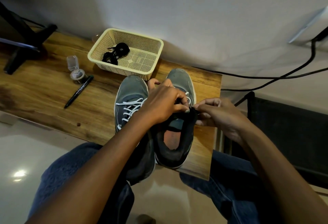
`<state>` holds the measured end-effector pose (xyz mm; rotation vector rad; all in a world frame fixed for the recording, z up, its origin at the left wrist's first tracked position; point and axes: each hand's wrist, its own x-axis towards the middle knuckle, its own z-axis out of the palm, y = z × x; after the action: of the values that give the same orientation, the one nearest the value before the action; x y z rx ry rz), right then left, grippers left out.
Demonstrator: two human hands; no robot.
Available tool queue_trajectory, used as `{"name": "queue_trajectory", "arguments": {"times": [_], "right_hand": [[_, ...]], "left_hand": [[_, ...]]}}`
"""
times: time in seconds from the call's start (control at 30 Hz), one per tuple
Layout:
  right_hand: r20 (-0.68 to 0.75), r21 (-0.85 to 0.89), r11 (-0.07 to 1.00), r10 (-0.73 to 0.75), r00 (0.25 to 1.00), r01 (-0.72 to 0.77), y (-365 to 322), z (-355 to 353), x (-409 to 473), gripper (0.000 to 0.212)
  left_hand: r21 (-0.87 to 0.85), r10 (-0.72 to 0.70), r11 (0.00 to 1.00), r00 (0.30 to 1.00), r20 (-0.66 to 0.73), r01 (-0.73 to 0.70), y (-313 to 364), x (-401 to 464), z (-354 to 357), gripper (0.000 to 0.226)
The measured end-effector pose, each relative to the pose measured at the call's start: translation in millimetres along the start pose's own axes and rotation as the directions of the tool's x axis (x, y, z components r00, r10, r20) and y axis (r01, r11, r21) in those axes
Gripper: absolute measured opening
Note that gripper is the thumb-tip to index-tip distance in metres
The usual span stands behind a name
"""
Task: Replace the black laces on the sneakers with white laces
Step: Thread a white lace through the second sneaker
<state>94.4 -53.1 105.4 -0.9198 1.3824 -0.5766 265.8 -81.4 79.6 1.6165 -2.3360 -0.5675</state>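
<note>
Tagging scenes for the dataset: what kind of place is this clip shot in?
Probably a home desk or a small room workspace. A wooden table stands against a plain white wall, with a monitor stand at its far left, a pen and cables trailing off to the right.

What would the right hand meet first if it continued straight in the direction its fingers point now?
Probably the left hand. The right hand points leftward across the right sneaker, its fingertips already almost at the left hand's; depth is unclear.
</note>
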Motion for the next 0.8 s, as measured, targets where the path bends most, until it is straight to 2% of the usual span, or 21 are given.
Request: {"name": "queue_trajectory", "arguments": {"times": [0.2, 0.3, 0.4, 0.57, 0.67, 0.8], "right_hand": [[-0.028, 0.080, 0.995, 0.058, 0.998, -0.055, 2, 2, 1, 0.010], [-0.007, 0.089, 0.992, 0.087, 0.996, -0.086, 1, 4, 3, 0.010], [0.004, 0.062, 0.994, 0.091, 0.996, -0.091, -1, 5, 5, 0.011], [-0.002, 0.243, 0.959, 0.149, 0.989, -0.144, -8, -1, 5, 0.016], [-0.023, 0.281, 0.948, 0.164, 0.986, -0.151, -11, -4, 2, 0.015], [-0.136, 0.294, 0.954, 0.109, 0.985, -0.065, -13, -5, 4, 0.021]], "left_hand": [[0.046, 0.040, 0.998, 0.997, -0.067, -0.037, 2, 0, -2, 0.023], [0.056, 0.033, 0.998, 0.996, -0.077, -0.028, 0, 1, -7, 0.037], [0.039, -0.029, 0.999, 0.999, 0.026, 0.028, -4, 2, -14, 0.049], [0.090, -0.125, 0.990, 0.967, 0.221, 0.107, -19, -4, -19, 0.071], [0.100, -0.127, 0.990, 0.956, 0.263, 0.104, -19, -5, -21, 0.078], [0.038, -0.155, 0.988, 0.941, 0.300, 0.150, -26, -7, -28, 0.083]]}}
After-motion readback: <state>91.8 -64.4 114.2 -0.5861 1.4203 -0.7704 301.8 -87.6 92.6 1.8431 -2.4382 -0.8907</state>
